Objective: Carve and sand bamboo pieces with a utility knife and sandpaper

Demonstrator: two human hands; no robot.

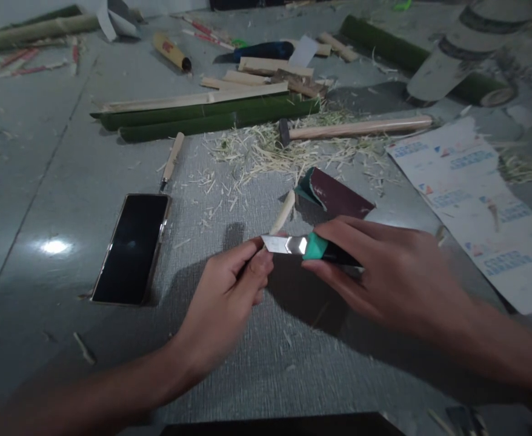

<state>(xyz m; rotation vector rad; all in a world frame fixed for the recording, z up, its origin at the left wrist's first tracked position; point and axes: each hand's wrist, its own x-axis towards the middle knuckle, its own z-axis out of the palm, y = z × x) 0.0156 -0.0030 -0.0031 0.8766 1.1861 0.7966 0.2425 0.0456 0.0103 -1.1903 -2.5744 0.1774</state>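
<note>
My right hand (384,278) is closed around a knife (309,246) with a teal and black handle, its bright steel blade pointing left. My left hand (229,297) is pinched around the lower end of a thin pale bamboo stick (283,213), which rises up and to the right behind the blade. The blade tip lies across the stick right at my left thumb and fingers. Both hands hover low over a grey textured mat (257,351) on the floor.
A dark phone (132,247) lies left of my hands. Folded sandpaper (334,192) sits just beyond them. Further back are a hammer (357,128), green bamboo splits (211,116), shavings (275,151), a wooden-handled tool (172,160) and a printed sheet (479,200) at right.
</note>
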